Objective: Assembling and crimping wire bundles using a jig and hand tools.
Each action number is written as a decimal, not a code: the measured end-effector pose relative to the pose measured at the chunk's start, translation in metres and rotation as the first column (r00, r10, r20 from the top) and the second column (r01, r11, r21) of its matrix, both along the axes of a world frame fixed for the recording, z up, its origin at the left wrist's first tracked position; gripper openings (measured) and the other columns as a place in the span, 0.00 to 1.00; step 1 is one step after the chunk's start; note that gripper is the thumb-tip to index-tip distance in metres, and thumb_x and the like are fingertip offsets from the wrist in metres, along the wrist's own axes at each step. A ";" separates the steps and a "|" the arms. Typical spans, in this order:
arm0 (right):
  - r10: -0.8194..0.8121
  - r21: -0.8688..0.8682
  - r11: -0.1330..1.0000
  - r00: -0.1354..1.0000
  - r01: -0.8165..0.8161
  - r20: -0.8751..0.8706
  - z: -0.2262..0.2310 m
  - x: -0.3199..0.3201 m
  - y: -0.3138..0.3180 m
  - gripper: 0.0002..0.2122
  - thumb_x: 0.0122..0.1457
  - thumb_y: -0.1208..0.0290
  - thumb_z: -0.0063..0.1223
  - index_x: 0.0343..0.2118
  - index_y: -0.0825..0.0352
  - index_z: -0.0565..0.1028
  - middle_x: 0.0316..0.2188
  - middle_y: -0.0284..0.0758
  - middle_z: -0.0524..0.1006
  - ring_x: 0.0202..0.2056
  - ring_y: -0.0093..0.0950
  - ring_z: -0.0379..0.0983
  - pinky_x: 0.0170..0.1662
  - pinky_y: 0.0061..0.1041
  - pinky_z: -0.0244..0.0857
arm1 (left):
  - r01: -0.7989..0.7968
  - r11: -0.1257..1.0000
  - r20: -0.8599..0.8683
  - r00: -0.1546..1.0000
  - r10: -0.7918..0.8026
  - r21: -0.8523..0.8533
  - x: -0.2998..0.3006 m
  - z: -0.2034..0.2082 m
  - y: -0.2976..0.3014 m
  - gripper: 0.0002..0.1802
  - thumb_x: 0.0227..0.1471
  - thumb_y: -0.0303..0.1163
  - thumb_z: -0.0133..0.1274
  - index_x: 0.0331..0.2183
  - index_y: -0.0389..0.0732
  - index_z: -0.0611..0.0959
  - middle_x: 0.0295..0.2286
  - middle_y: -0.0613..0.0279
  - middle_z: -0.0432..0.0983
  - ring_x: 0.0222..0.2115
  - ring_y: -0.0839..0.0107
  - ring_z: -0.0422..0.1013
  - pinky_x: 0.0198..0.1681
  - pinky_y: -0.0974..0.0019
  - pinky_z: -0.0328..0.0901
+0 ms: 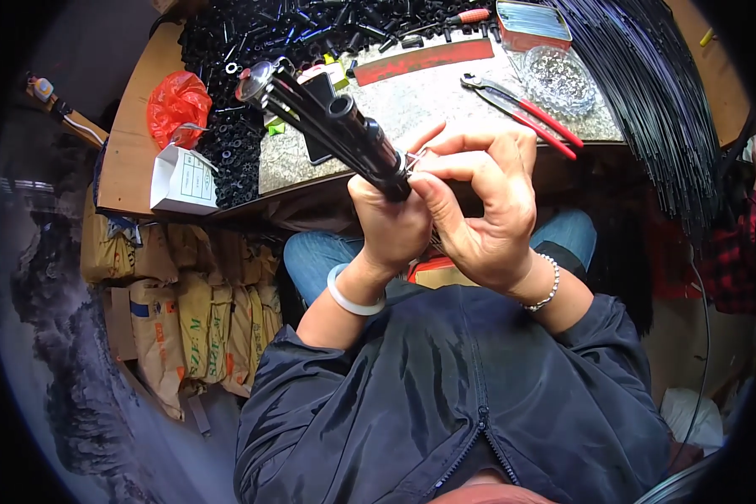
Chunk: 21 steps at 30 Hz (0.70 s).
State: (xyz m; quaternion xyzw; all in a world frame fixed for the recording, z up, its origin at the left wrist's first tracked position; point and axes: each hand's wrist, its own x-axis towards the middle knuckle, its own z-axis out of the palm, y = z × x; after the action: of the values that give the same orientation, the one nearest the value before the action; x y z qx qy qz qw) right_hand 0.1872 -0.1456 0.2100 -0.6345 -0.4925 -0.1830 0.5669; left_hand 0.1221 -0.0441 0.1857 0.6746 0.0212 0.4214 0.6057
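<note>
In front of my chest, my left hand [392,220] is wrapped round the lower end of a slim black bundle of ribs and tubes, which looks like a folded umbrella frame [332,126]. The bundle slants up and to the left over the table, with a rounded silvery end at its top. My right hand [489,197] is closed in a pinch beside the frame's lower end. A thin, shiny metal wire piece [413,160] shows at its fingertips, against the frame. Pliers with red handles [529,116] lie on the worktop beyond my right hand.
Small black parts [252,34] are heaped across the table's back and left. A long bundle of black rods [638,92] hangs over the right edge. Nearby are a red strip [424,60], a glass dish [560,80], a tin [533,25], a white box [185,181] and a red bag [179,107].
</note>
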 end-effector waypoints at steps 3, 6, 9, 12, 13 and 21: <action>-0.063 0.006 0.998 0.998 0.062 0.010 -0.004 -0.003 0.001 0.07 0.47 0.76 0.61 0.29 0.66 0.75 0.28 0.34 0.73 0.33 0.29 0.66 0.37 0.25 0.57 | -0.072 0.987 0.031 0.997 0.077 -0.141 0.005 0.008 -0.009 0.05 0.51 0.21 0.51 0.27 0.29 0.80 0.26 0.64 0.77 0.24 0.82 0.68 0.32 0.73 0.66; -0.042 0.195 0.981 0.989 0.014 0.140 -0.014 0.002 0.008 0.09 0.43 0.82 0.62 0.28 0.69 0.74 0.19 0.33 0.71 0.20 0.28 0.64 0.23 0.24 0.59 | -0.109 0.978 -0.079 0.992 0.096 -0.176 0.008 0.012 -0.011 0.05 0.52 0.20 0.51 0.31 0.30 0.81 0.23 0.68 0.75 0.18 0.91 0.57 0.18 0.79 0.50; -0.006 0.144 0.989 0.974 -0.028 0.227 -0.005 -0.001 0.001 0.09 0.42 0.83 0.62 0.28 0.69 0.74 0.18 0.34 0.71 0.18 0.29 0.64 0.22 0.23 0.59 | -0.163 0.976 -0.133 0.981 0.144 -0.142 0.006 0.006 -0.005 0.08 0.52 0.21 0.51 0.36 0.31 0.81 0.19 0.74 0.69 0.18 0.90 0.56 0.18 0.80 0.50; 0.084 0.152 0.983 0.985 -0.107 0.149 0.003 0.002 0.000 0.10 0.41 0.82 0.63 0.28 0.69 0.74 0.18 0.33 0.71 0.18 0.26 0.65 0.22 0.22 0.60 | -0.151 0.982 -0.134 0.982 0.135 -0.117 0.003 0.003 -0.006 0.10 0.52 0.21 0.51 0.39 0.31 0.81 0.17 0.78 0.64 0.17 0.90 0.54 0.18 0.80 0.48; 0.141 0.150 0.978 0.989 -0.148 0.053 0.004 0.004 0.001 0.10 0.42 0.82 0.63 0.28 0.69 0.74 0.18 0.33 0.71 0.19 0.25 0.66 0.22 0.21 0.60 | -0.149 0.985 -0.118 0.983 0.138 -0.085 0.004 0.000 -0.005 0.10 0.52 0.21 0.51 0.39 0.31 0.81 0.17 0.79 0.64 0.17 0.90 0.54 0.18 0.79 0.48; 0.067 0.094 0.991 0.967 -0.092 0.246 -0.006 0.008 0.000 0.10 0.42 0.81 0.62 0.29 0.69 0.74 0.19 0.34 0.72 0.18 0.29 0.66 0.21 0.23 0.59 | -0.119 0.987 -0.139 0.985 0.104 -0.105 0.000 0.006 -0.007 0.11 0.52 0.21 0.51 0.40 0.31 0.80 0.19 0.76 0.66 0.18 0.89 0.55 0.19 0.79 0.50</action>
State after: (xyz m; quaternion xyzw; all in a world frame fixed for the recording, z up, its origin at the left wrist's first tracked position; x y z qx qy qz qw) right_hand 0.1950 -0.1460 0.2038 -0.5567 -0.5727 -0.2615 0.5419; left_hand 0.1220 -0.0507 0.1920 0.6636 0.1232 0.4068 0.6156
